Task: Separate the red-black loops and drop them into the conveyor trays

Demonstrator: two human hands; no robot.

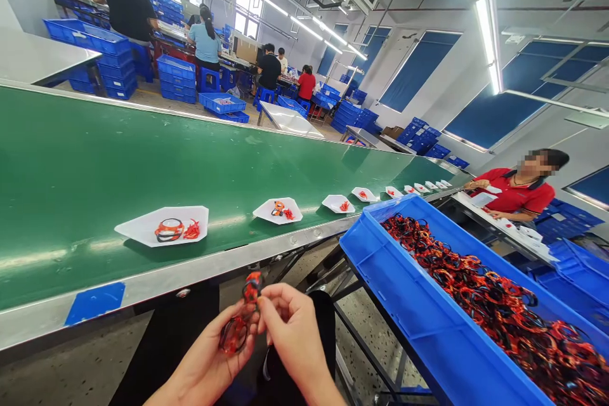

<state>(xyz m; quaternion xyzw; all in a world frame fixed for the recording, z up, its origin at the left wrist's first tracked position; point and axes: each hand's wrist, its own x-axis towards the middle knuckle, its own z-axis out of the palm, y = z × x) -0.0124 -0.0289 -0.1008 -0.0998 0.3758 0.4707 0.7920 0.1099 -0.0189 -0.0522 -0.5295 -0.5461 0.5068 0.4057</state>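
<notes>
My left hand [216, 355] and my right hand [290, 330] are together low in the head view, below the belt's edge. Both pinch one small red-and-black strap piece [240, 320], its upper end sticking up between the fingertips. On the green conveyor belt [71, 190] in front lies a row of white trays; the nearest white tray [143, 228] carries a red-and-black band and a small red part. The second tray [266, 210] holds similar pieces. To my right stands a long blue bin [394, 292] full of several red-and-black straps.
More white trays [364, 193] run along the belt toward a person in a red shirt [516, 193] seated at its far right end. Beyond the belt several people sit at benches among stacked blue crates [102, 44]. A blue tape patch [95, 302] marks the belt's metal edge.
</notes>
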